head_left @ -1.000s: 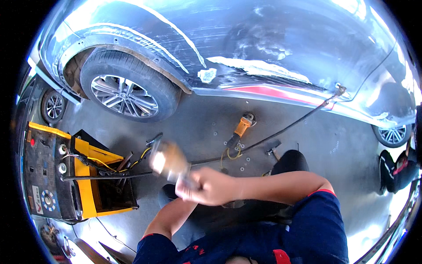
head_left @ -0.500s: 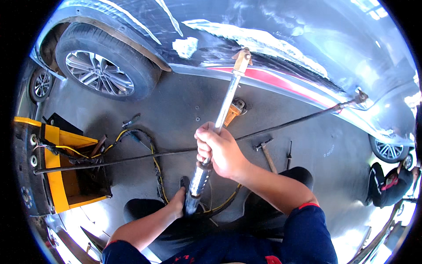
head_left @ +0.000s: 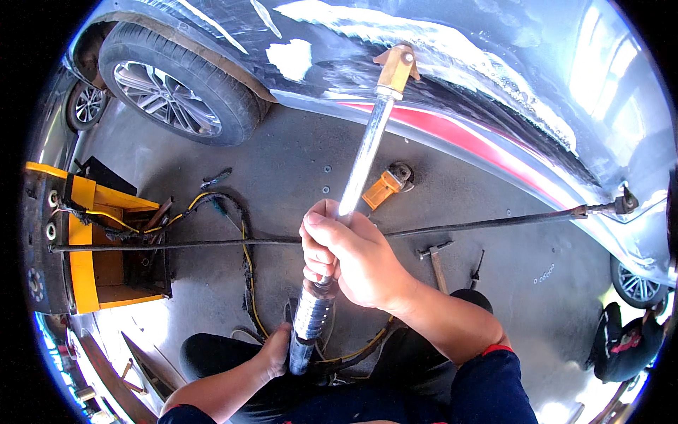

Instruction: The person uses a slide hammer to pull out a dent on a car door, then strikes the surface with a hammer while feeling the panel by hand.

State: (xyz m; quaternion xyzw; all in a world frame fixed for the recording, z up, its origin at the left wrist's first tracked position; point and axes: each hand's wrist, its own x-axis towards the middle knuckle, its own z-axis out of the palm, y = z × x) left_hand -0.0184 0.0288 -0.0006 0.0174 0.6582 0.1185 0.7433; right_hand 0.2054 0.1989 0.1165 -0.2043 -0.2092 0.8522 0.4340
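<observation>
Hands (head_left: 353, 258) (head_left: 274, 351) grip slide hammer (head_left: 360, 162) against car panel (head_left: 452, 78).

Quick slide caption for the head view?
Right hand and left hand grip a slide-hammer puller set against the sanded car panel.

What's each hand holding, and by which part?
Both grip one long metal pulling tool: right hand around the mid-shaft, left hand at the lower handle end. Its yellow tip meets the car panel.

A yellow cart (head_left: 85, 261), a hammer (head_left: 436, 258) and an orange grinder (head_left: 387, 185) sit on the floor.
</observation>
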